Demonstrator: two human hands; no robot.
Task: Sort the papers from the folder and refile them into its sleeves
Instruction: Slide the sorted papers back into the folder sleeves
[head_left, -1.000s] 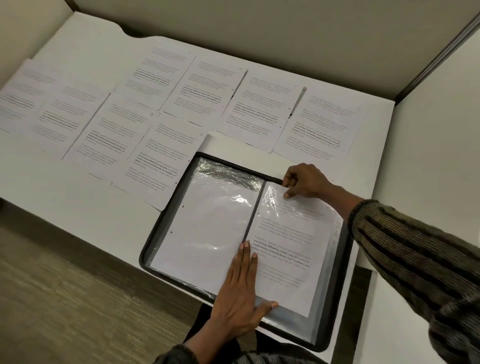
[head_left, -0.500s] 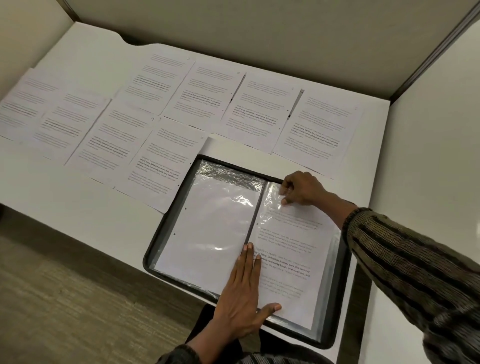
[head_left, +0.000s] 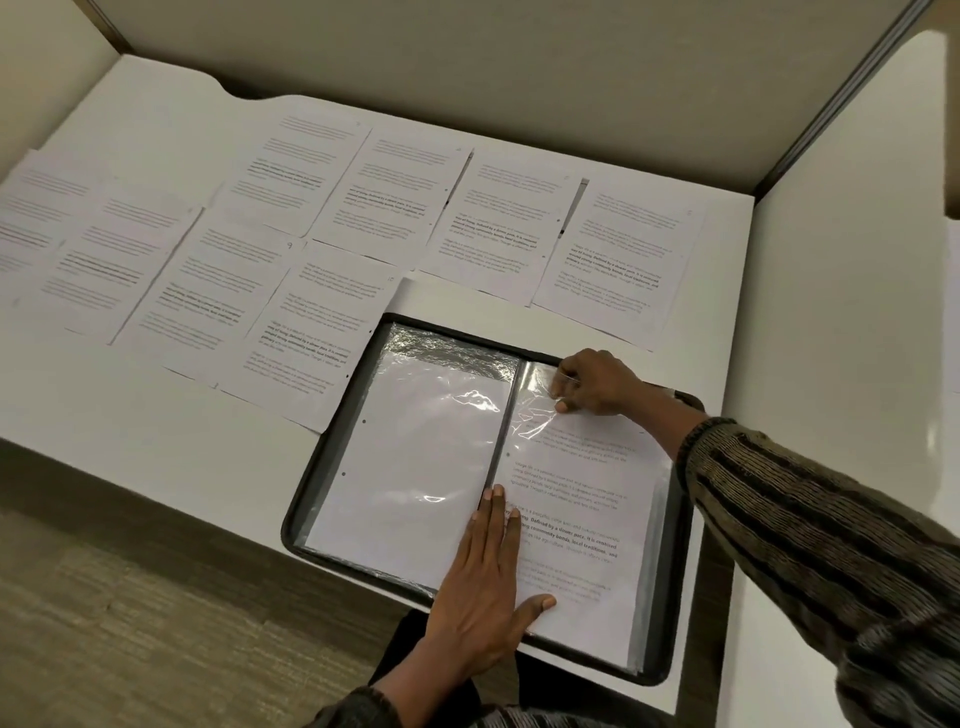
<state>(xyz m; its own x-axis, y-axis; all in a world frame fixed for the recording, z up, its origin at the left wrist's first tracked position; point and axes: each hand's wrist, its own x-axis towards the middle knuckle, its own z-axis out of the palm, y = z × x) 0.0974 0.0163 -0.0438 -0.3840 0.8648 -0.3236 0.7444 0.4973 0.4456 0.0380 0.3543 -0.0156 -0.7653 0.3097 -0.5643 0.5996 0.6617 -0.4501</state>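
A black folder (head_left: 332, 447) lies open at the desk's front edge, its clear sleeves facing up. The left sleeve (head_left: 421, 467) holds a sheet showing its blank back. A printed sheet (head_left: 576, 519) sits in the right sleeve. My left hand (head_left: 488, 577) lies flat with straight fingers along the spine, thumb on the printed sheet's lower part. My right hand (head_left: 592, 384) pinches the top edge of the right sleeve's clear plastic near the spine, where the film is wrinkled. Several printed pages (head_left: 322, 171) are spread in two rows on the desk behind the folder.
The white desk (head_left: 156, 415) is enclosed by beige partition walls behind and at the right. One blank sheet (head_left: 457, 296) pokes out from under the folder's top edge. Carpet floor (head_left: 130, 623) shows below the desk's front edge at the left.
The printed sheet has slid further down into the right sleeve, and my right hand has followed it slightly downward. My left hand has stayed flat on the spine.
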